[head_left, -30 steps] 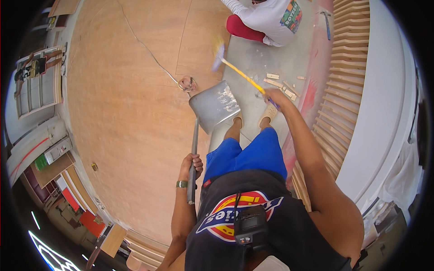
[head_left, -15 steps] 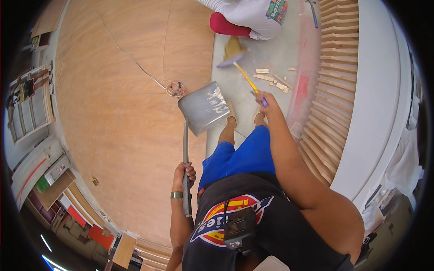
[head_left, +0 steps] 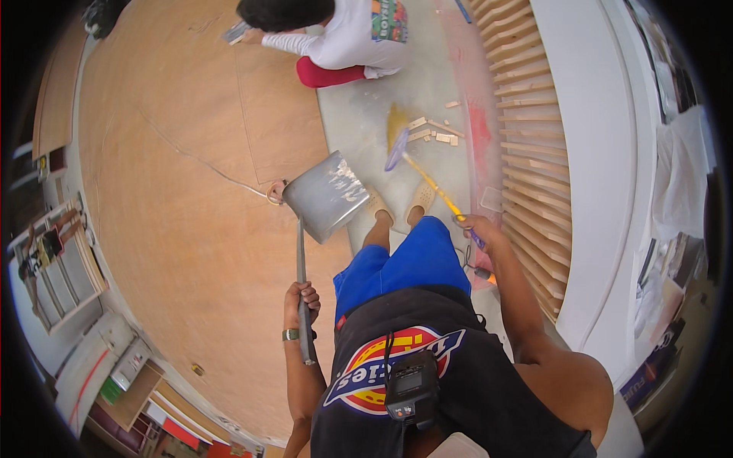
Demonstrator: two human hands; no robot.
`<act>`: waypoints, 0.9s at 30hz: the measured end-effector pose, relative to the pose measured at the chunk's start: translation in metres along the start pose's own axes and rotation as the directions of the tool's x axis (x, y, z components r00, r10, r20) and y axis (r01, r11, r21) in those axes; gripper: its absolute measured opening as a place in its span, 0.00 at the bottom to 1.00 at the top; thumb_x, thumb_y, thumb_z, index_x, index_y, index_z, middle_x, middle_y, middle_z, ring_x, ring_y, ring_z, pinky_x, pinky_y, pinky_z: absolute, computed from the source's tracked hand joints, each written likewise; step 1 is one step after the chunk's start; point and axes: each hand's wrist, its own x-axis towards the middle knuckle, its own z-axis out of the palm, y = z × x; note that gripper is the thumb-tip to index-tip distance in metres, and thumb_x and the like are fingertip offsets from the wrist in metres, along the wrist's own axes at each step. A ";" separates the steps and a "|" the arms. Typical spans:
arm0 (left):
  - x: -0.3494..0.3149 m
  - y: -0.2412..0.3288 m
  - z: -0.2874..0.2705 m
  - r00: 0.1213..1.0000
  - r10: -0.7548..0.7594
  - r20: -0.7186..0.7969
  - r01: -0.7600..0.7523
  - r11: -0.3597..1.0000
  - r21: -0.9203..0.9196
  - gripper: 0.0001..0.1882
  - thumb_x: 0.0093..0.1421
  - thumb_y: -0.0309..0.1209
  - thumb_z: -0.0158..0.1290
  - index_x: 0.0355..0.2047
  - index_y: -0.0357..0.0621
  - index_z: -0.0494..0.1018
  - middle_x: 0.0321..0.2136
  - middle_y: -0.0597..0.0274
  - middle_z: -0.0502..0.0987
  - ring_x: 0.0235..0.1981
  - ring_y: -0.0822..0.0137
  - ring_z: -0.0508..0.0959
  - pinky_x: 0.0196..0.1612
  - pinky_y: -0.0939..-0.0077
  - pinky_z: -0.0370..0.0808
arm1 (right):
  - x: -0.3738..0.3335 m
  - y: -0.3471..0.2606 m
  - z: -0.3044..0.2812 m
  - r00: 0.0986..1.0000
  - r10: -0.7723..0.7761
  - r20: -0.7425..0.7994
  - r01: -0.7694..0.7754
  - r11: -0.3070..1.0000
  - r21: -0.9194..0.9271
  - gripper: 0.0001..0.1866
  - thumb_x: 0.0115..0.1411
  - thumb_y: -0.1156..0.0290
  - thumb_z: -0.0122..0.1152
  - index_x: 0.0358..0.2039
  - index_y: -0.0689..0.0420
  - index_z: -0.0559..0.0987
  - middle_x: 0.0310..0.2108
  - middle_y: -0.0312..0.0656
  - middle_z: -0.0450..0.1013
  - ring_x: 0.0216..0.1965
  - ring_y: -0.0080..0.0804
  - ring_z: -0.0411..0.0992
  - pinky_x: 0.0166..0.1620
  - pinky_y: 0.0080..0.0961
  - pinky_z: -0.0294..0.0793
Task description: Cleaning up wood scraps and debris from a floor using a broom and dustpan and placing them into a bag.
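My left hand (head_left: 302, 302) is closed around the grey handle of a metal dustpan (head_left: 327, 197). The pan is tilted, its wide scuffed lip facing right, just left of my feet. My right hand (head_left: 479, 229) grips the yellow and purple handle of a broom (head_left: 434, 185). The broom's purple head (head_left: 396, 149) and blurred yellowish bristles (head_left: 396, 119) are turned toward the floor. Right beside the bristles lie several small wood offcuts (head_left: 437, 133), loosely grouped on the grey floor.
A person in a white top (head_left: 359, 40) crouches ahead on the plywood sheet's edge, a hand on a grey tool (head_left: 237, 32). Wooden slats (head_left: 534, 153) line the right side. A coiled cord (head_left: 276, 192) lies behind the dustpan. Plywood sheets (head_left: 183, 244) cover the left floor.
The view has shifted, bringing more of the crouching person into sight. My right hand has drawn the broom back closer to me, its head now beside the offcuts. The dustpan stays in my left hand.
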 end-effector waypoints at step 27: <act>-0.065 -0.024 0.143 0.994 -0.109 0.012 0.109 0.993 0.044 0.14 0.57 0.35 0.40 0.16 0.46 0.61 0.09 0.71 0.61 0.10 0.76 0.64 0.13 0.85 0.65 | -0.199 -0.025 -0.024 0.633 -0.721 -0.282 0.289 0.558 -0.778 0.26 0.50 0.71 0.47 0.53 0.55 0.66 0.36 0.54 0.73 0.39 0.52 0.71 0.43 0.41 0.70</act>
